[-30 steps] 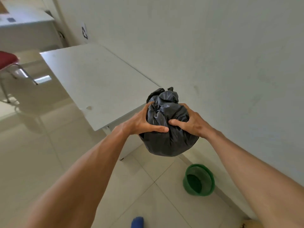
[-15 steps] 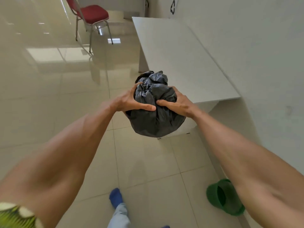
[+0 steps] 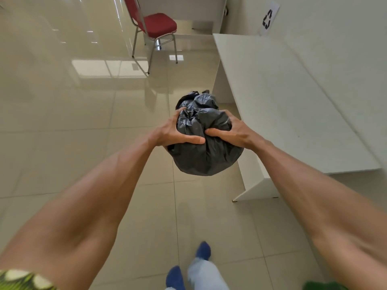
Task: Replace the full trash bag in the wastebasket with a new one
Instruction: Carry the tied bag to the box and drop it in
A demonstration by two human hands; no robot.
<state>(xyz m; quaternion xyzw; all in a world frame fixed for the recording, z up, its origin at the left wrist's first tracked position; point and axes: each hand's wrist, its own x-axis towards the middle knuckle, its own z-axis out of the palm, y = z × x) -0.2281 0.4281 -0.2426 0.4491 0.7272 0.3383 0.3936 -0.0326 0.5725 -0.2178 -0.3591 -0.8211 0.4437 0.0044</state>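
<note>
Left hand [image 3: 173, 132] and right hand [image 3: 232, 132] clamp the black trash bag [image 3: 205, 160] from either side, fingers curled in, thumbs pressed below its bunched neck. The bag is airborne off the white table [image 3: 282, 101]'s near corner. A second ago the green wastebasket sat below it, now only a probable sliver [image 3: 322, 286]. Full bag out, being carried off, new liner pending.
</note>
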